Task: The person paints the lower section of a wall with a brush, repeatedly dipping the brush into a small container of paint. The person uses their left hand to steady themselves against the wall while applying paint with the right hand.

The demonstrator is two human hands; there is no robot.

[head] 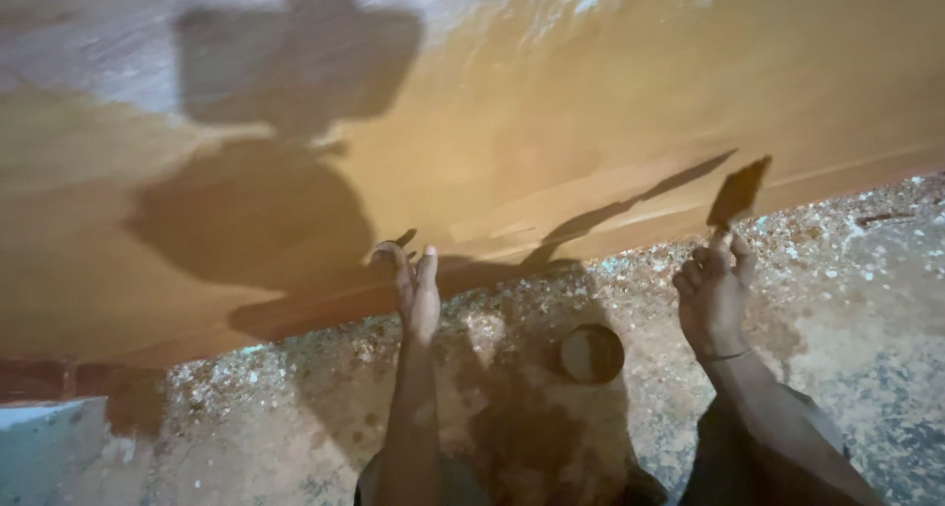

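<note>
My right hand (714, 294) is raised and shut on the handle of a flat paintbrush (738, 193), whose dark bristles point up toward the base of an ochre-painted wall (591, 122). My left hand (415, 287) reaches forward with fingers apart, its fingertips at or very near the lower edge of the wall, holding nothing. A small round tin (592, 353) with brownish paint stands on the floor between my two forearms.
The speckled terrazzo floor (866, 270) runs below the wall and is spattered with paint. My shadow and the head camera's shadow fall on the wall at left. A reddish strip (59, 380) borders the wall's lower left.
</note>
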